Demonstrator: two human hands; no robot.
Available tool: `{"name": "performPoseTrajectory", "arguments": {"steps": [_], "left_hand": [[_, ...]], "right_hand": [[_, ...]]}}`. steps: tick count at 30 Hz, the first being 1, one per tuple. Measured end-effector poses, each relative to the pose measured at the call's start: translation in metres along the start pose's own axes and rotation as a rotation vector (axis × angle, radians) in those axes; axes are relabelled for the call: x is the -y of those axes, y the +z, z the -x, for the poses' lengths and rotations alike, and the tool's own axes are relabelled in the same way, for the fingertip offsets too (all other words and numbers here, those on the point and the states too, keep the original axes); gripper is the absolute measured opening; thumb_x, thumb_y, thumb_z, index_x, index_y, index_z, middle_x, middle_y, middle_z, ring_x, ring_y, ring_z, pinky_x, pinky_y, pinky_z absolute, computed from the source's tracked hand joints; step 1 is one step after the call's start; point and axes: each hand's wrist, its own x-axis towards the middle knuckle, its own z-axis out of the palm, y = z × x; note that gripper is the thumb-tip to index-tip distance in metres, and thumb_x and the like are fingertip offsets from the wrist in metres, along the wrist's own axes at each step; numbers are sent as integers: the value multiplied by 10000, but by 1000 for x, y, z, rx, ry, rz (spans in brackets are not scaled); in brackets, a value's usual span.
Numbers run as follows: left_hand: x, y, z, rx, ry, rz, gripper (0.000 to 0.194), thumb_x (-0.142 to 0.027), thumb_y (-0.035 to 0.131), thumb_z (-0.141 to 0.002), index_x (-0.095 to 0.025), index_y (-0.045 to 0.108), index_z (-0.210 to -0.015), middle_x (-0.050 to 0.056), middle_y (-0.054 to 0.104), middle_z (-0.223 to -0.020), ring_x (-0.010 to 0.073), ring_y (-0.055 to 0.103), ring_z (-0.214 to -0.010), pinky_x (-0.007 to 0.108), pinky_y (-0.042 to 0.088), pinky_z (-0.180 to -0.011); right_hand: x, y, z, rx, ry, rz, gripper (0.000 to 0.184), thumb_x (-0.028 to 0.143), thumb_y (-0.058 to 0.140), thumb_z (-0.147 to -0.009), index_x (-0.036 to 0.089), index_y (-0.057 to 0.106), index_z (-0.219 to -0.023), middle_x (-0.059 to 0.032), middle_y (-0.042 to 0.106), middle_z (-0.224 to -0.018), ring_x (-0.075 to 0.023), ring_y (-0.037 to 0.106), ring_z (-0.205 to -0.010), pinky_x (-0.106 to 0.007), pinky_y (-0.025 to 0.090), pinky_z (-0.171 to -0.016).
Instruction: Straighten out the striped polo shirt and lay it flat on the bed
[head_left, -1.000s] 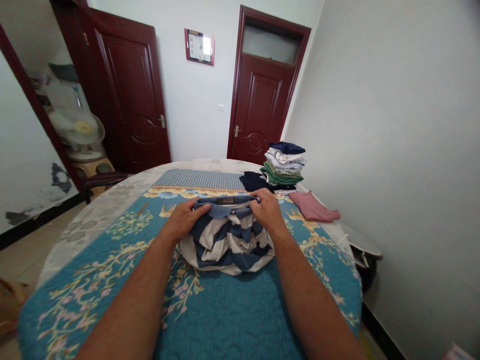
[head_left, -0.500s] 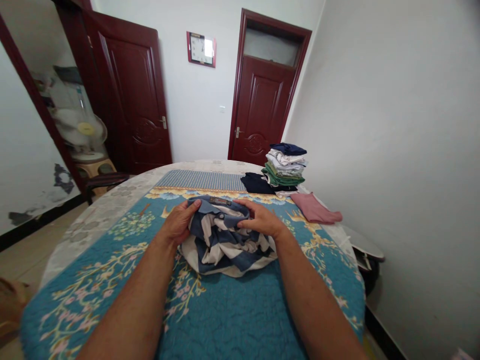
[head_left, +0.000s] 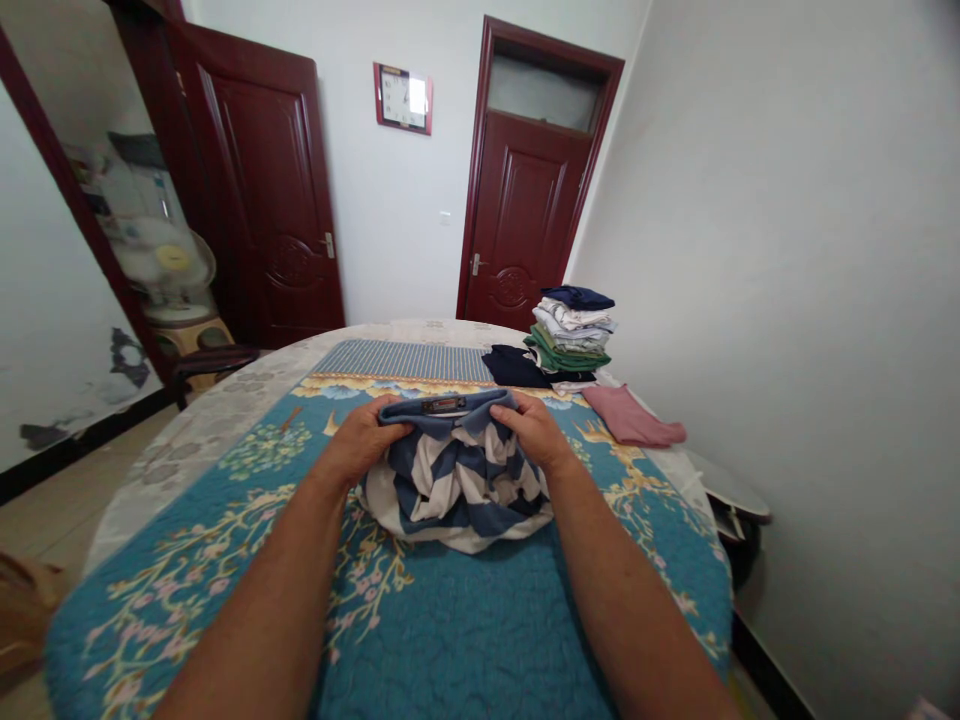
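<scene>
A blue-and-white striped polo shirt (head_left: 457, 490) lies bunched up on the teal flowered quilt (head_left: 450, 620), its blue collar raised at the far side. My left hand (head_left: 369, 436) pinches the left end of the collar, thumb on top. At the collar's right end, my right hand (head_left: 531, 428) grips the cloth in the same way. Between the two hands the collar is drawn out, with a dark label showing inside the neck. The shirt's lower part sits crumpled in loose folds beneath it.
Toward the back right of the table stands a stack of folded clothes (head_left: 574, 335), with a dark folded garment (head_left: 517, 367) beside it. A pink folded garment (head_left: 634, 416) lies near the right edge. Beyond that edge is a round-topped stool (head_left: 739, 495) by the wall.
My right hand has shifted a little right and now holds the collar's end. The collar has been pulled wider and straighter, and its label shows more clearly.
</scene>
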Motion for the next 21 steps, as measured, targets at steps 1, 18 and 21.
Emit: {"name": "performPoseTrajectory", "arguments": {"steps": [1, 18, 21], "left_hand": [[-3, -1, 0, -18, 34, -94, 325, -370, 808, -721, -196, 728, -984, -7, 721, -793, 207, 668, -736, 307, 517, -700], [-13, 23, 2, 132, 196, -447, 226, -442, 790, -777, -295, 812, -947, 36, 762, -839, 262, 670, -790, 326, 453, -702], [-9, 27, 1, 148, 158, -417, 204, -435, 774, -778, -268, 773, -895, 12, 732, -786, 231, 649, -737, 301, 435, -653]], "right_hand": [[1, 2, -1, -15, -8, 3, 284, 465, 716, -845, 219, 781, -970, -20, 770, -978, -206, 690, -924, -337, 542, -900], [17, 9, 2, 57, -19, 80, 365, 435, 787, -810, 223, 762, -1106, -20, 773, -1024, -203, 696, -922, -339, 539, -889], [19, 10, 3, 66, 1, 81, 278, 437, 758, -832, 201, 760, -978, -5, 749, -894, -174, 666, -803, -299, 521, -790]]}}
